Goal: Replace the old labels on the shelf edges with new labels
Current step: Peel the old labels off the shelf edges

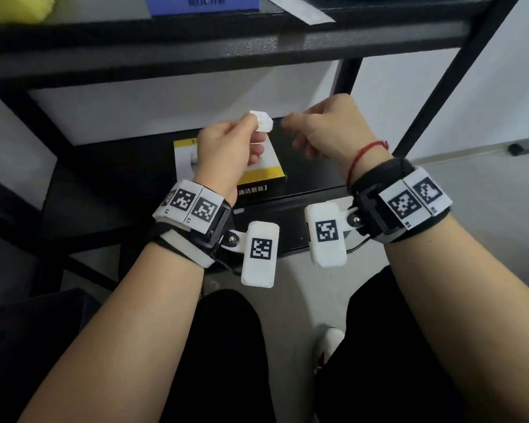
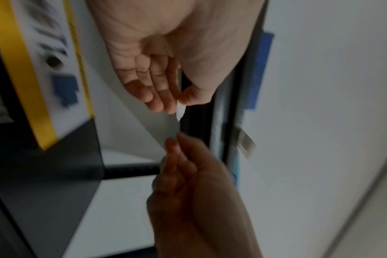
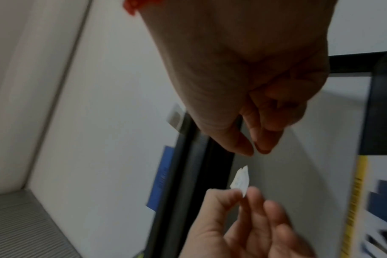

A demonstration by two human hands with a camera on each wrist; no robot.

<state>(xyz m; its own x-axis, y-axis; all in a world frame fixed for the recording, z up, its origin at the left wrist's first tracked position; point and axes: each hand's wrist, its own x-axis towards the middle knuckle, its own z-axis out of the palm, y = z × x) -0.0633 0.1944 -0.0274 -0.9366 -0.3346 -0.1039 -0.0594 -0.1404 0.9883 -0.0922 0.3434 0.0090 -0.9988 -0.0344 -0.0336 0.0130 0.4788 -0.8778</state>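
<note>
My left hand (image 1: pixel 245 129) pinches a small crumpled white label (image 1: pixel 262 121) between thumb and forefinger, in front of the lower shelf opening. The left wrist view shows the label (image 2: pixel 180 111) edge-on at the fingertips (image 2: pixel 166 103). My right hand (image 1: pixel 290 123) hovers just right of it, fingers curled and thumb close to forefinger, holding nothing. In the right wrist view its fingertips (image 3: pixel 261 148) sit a short gap above the label (image 3: pixel 241 181). The black shelf edge (image 1: pixel 196 56) runs across above both hands.
A white-and-yellow box (image 1: pixel 266 175) lies on the lower black shelf under my hands. The upper shelf carries a blue box (image 1: pixel 202 4), a yellow item (image 1: pixel 13 7) and a grey strip (image 1: pixel 300 10). Black slanted shelf posts (image 1: pixel 434 96) stand at the right.
</note>
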